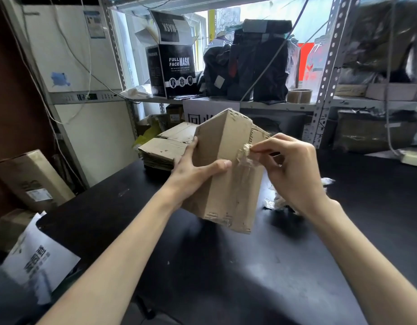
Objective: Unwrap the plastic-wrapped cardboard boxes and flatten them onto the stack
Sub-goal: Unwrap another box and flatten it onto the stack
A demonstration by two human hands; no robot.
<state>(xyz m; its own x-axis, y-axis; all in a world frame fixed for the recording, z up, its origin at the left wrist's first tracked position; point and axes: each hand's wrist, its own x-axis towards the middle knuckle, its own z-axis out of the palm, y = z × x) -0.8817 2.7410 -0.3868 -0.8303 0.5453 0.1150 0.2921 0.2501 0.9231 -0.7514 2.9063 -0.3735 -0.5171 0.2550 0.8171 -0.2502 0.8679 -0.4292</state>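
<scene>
A brown cardboard box [222,146] is held upright above the black table [202,266], one corner edge facing me. My left hand [198,170] grips its left face, thumb across the edge. My right hand [294,170] pinches a crumpled strip of clear plastic tape [246,153] that still clings to the box's right face. More clear wrap runs down that face to the bottom edge. Behind the box, a stack of flattened cardboard [165,148] lies at the table's far edge. A wad of torn plastic [277,200] lies on the table under my right wrist.
A metal shelf [273,104] behind the table carries a black "Full Face Mask" box [172,69], dark wrapped bundles [254,64] and a tape roll [299,95]. A long carton [31,181] leans at the left, above white printed packaging [38,254]. A white power strip [412,158] sits far right.
</scene>
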